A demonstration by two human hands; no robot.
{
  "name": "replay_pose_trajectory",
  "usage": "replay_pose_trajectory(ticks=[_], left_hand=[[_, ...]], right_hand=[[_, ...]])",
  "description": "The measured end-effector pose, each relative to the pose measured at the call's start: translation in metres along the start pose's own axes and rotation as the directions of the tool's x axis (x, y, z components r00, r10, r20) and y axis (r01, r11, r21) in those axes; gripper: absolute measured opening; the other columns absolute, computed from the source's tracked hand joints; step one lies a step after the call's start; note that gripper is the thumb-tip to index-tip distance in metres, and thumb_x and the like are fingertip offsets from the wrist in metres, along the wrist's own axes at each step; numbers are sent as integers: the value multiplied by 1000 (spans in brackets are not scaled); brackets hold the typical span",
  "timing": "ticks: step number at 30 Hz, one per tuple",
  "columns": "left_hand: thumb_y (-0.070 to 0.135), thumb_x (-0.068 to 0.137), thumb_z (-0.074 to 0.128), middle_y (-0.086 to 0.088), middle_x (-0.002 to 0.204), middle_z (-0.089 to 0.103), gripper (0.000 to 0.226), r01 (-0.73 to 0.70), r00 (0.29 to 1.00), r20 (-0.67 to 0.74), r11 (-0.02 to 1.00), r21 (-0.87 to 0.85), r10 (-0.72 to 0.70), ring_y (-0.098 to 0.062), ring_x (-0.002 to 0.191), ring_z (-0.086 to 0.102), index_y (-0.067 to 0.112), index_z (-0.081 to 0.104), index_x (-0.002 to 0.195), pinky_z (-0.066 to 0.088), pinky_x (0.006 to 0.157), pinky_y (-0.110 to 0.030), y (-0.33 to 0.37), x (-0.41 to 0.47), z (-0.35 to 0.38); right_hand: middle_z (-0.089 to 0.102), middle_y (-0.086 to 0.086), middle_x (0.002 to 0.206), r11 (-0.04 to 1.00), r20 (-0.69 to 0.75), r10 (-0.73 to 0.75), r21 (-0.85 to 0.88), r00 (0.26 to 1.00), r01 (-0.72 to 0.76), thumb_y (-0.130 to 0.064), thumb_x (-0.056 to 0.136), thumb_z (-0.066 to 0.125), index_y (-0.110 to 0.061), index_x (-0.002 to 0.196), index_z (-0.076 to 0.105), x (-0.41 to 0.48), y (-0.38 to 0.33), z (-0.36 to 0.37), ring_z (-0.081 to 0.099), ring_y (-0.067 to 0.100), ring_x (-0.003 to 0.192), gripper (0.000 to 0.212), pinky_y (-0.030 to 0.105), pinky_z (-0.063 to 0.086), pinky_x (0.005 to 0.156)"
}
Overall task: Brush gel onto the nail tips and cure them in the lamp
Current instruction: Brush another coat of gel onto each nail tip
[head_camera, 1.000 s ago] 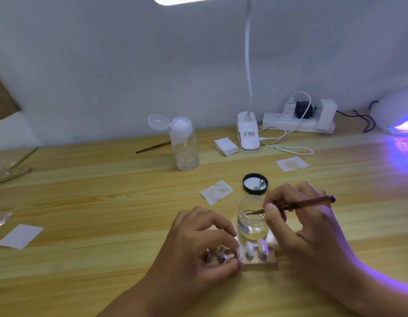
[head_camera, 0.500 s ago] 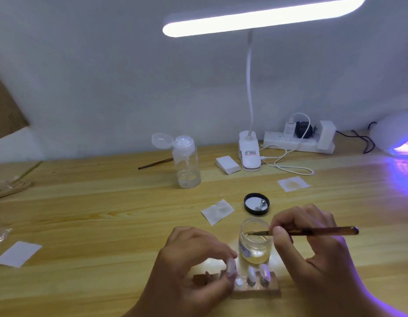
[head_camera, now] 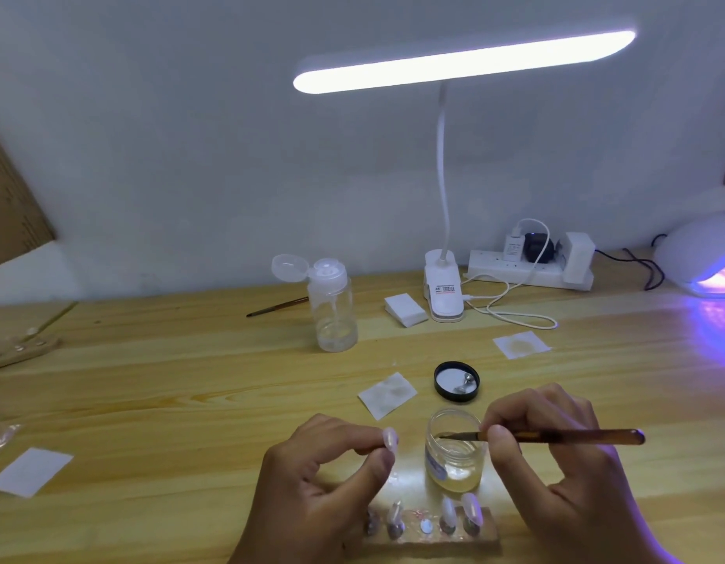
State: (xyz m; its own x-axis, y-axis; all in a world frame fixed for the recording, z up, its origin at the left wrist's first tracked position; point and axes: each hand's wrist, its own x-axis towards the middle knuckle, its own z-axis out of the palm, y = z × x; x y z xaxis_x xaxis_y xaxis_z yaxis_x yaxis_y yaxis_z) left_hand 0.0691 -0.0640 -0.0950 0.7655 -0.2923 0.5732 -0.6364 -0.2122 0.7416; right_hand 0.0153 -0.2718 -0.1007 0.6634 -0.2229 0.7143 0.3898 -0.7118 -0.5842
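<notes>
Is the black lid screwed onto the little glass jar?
No, the black lid lies on the table behind the glass jar, whose open mouth takes the tip of the brush held by the right hand.

Nothing legible. Desk lamp base (head_camera: 443, 297): white sticker with red and dark print, too small to read. Jar (head_camera: 454, 455): bluish label on its near side, blurred. White charger (head_camera: 514, 248) on power strip (head_camera: 527, 274): grey print, unreadable.

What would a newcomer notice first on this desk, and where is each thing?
The desk lamp glows at the top, and the curing lamp shines purple at the far right. Near the front, the left hand pinches a nail tip while the right hand holds a brush in a glass jar.
</notes>
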Motion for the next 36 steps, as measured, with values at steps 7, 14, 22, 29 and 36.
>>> replay_pose_trajectory(ticks=[7,14,22,29,36], left_hand=[[47,67,67,-1,76,73,17,99,995,-4,994,-43,-100,-9,72,60,38,77,77,41,66,-16,-2,0,1],[50,63,66,-1,79,72,19,161,987,17,985,-64,-160,-1,70,54,40,77,74,39,66,-13,-1,-1,0],[51,61,66,-2,83,73,20,183,983,13,981,-68,-182,0,67,51,42,77,74,40,66,-13,-1,-2,1],[47,66,70,1,78,74,14,146,988,46,988,-47,-144,-2,72,55,40,78,75,40,64,-14,-3,-1,0],[49,69,69,0,80,75,16,125,991,49,992,-34,-123,-12,76,60,39,78,77,43,64,-23,-10,-2,0]], right_hand=[[57,-12,77,1000,0,-4,17,1000,4,-36,81,52,-37,80,59,0,1,0,51,6,89,8,10,37,79],[57,-12,77,1000,20,-16,23,1000,15,-36,81,52,-36,81,59,0,1,-1,52,7,88,7,11,37,79],[59,-12,79,999,20,2,44,1000,-2,-36,81,52,-37,81,60,0,0,-2,52,7,89,8,11,37,79],[59,-13,78,999,2,-1,52,1000,1,-36,81,52,-35,81,61,0,0,-4,52,7,89,9,12,37,79],[59,-13,79,999,-10,-4,54,1000,5,-35,81,52,-36,81,60,0,0,-3,52,8,90,8,10,37,79]])
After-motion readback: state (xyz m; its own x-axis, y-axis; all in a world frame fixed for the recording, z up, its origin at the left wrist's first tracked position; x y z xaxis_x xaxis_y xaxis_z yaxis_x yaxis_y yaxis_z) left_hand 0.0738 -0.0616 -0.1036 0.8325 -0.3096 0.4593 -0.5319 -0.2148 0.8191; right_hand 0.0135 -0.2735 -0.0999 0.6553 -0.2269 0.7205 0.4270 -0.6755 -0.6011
